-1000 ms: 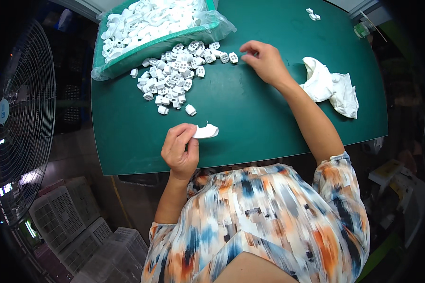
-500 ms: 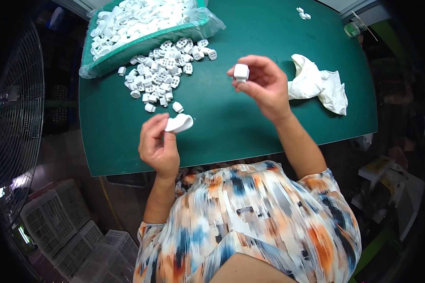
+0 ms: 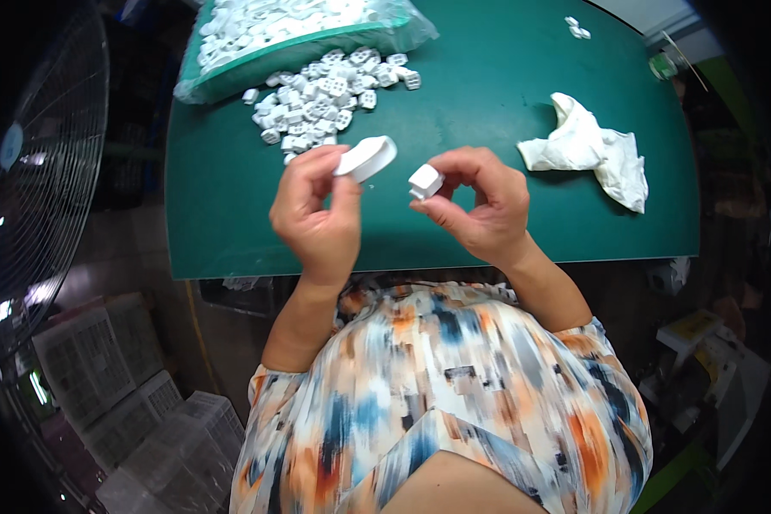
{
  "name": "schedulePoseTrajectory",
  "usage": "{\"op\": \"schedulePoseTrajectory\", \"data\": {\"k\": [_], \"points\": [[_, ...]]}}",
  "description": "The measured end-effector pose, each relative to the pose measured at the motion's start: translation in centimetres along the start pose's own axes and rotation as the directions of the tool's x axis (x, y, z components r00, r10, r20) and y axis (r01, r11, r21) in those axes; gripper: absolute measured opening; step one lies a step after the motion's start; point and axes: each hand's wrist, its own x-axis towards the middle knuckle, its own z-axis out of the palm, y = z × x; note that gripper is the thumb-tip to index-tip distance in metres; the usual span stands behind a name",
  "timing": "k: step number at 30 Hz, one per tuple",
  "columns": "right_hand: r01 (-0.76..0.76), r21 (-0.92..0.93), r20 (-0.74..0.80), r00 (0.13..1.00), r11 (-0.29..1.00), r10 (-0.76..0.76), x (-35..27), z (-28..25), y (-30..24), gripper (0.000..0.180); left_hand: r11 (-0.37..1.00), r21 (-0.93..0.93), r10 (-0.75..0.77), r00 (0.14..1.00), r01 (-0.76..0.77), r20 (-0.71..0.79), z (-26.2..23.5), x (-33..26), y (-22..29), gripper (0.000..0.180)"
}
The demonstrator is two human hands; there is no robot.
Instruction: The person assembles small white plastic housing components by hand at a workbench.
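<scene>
Between the thumb and fingers of my left hand is a white curved plastic piece, rounded and hollow at its far end. My right hand pinches a small white block-shaped plastic piece with a narrower stub on its lower side. The two pieces are held close to each other above the green table, not touching. Beyond my left hand lies a heap of small white blocks, many showing square holes.
A green bin lined with clear plastic holds many white parts at the back left. A crumpled white cloth lies to the right on the green table. A few white pieces and a small jar sit at the far right.
Both hands have come closer together. My left hand moved right and away from me with the curved piece; my right hand came nearer to me, tilting its block.
</scene>
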Motion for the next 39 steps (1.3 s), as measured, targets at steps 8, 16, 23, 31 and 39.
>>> {"op": "schedulePoseTrajectory", "data": {"k": [8,16,23,31,39], "points": [[0.161,-0.448,0.103,0.986,0.88,-0.128,1.0,1.6,-0.7,0.02,0.999,0.007,0.051,0.998,-0.051,0.029,0.8,0.1,1.7,0.023],[0.205,-0.61,0.2,0.975,0.765,-0.101,1.6,1.2,-2.0,0.02,0.965,0.154,0.196,0.972,-0.214,0.127,-0.4,0.2,2.1,0.019],[0.11,-0.517,0.129,0.99,0.849,-0.05,1.8,0.7,-2.7,0.024,0.94,0.112,0.301,0.939,-0.321,0.165,-0.4,0.7,2.9,0.023],[0.37,-0.467,0.226,0.928,0.803,-0.296,2.6,-0.2,-2.4,0.03,0.94,0.035,0.323,0.917,-0.34,0.234,-0.6,0.7,4.1,0.03],[0.723,-0.427,0.273,0.675,0.543,-0.685,2.9,-0.5,-2.0,0.031,0.775,0.157,0.582,0.788,-0.613,0.201,-0.6,0.7,5.1,0.039]]}}
